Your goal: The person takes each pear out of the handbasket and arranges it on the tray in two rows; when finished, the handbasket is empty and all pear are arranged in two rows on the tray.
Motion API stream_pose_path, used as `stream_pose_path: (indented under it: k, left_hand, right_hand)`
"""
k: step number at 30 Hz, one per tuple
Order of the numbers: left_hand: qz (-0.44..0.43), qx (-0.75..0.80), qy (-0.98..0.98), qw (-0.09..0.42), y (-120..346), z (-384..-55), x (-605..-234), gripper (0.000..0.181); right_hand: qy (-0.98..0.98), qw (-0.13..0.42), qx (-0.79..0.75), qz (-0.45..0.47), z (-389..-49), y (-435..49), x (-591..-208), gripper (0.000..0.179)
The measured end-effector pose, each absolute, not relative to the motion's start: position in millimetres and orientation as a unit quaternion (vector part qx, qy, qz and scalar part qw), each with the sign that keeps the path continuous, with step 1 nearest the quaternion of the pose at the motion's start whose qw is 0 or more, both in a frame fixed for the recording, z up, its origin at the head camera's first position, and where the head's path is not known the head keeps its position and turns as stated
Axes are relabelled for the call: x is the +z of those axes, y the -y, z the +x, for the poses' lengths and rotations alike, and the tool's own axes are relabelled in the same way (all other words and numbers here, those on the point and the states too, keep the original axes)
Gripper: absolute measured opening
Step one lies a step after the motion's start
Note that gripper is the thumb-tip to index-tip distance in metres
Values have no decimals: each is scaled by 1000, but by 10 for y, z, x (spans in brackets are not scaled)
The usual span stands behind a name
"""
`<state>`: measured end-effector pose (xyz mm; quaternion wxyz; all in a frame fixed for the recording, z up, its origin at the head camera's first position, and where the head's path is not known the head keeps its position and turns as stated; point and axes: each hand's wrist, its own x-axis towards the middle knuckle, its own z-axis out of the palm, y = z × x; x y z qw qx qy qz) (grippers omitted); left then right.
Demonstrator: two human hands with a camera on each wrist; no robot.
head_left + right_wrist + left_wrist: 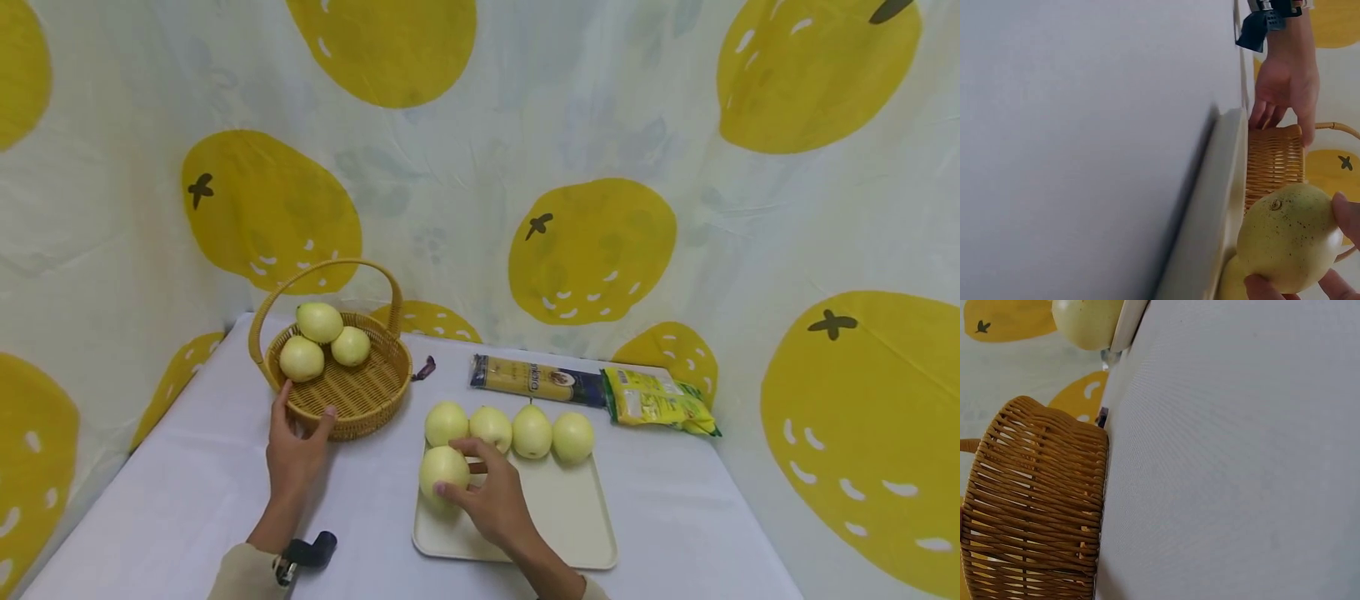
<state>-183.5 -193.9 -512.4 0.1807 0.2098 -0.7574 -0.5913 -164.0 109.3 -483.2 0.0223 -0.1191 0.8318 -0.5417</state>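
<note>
My right hand (pixel 498 496) holds a pale yellow pear (pixel 444 473) between thumb and fingers, over the left part of a cream tray (pixel 555 525). In the right wrist view this speckled pear (pixel 1288 237) shows its blossom end. Behind it, several more pears (pixel 532 432) stand in a row along the tray's far side. My left hand (pixel 296 454) grips the near rim of a wicker basket (pixel 360 392), thumb and index finger at the rim, other fingers low against the outer wall. Inside the basket, three pears (pixel 320 322) sit together at the left.
A pasta packet (pixel 536 379) and a yellow-green bag (pixel 656 400) lie behind the tray. One small dark wrapper (pixel 424 368) is right of the basket. The basket's arched handle (pixel 330 262) stands upright. Behind the white table (pixel 367 508) hangs a fruit-patterned curtain (pixel 450 158).
</note>
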Motion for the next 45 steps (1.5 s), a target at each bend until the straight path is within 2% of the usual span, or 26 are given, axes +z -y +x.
stream_pose_path:
  k: [12,24,34,45]
  left_hand:
    - [207,-588,760,185,1930,-1836,-5133,94]
    - [205,-594,754,191,1922,-1825,-5121,92]
    - [205,-598,751,190,1923,-1824,-5123,92]
    - [201,-594,756,190,1922,-1835,-5159,94]
  right_hand:
    - [-851,-12,-507,-136,-1654,-1058,-4972,56]
    - [-870,-32,-471,-140,-1639,-1130,-4909,59]
    - [-850,-72,-498,-157,-1804,-1043,-4525,61]
    - [-825,-65,-522,-206,-2113,-474,-4027,66]
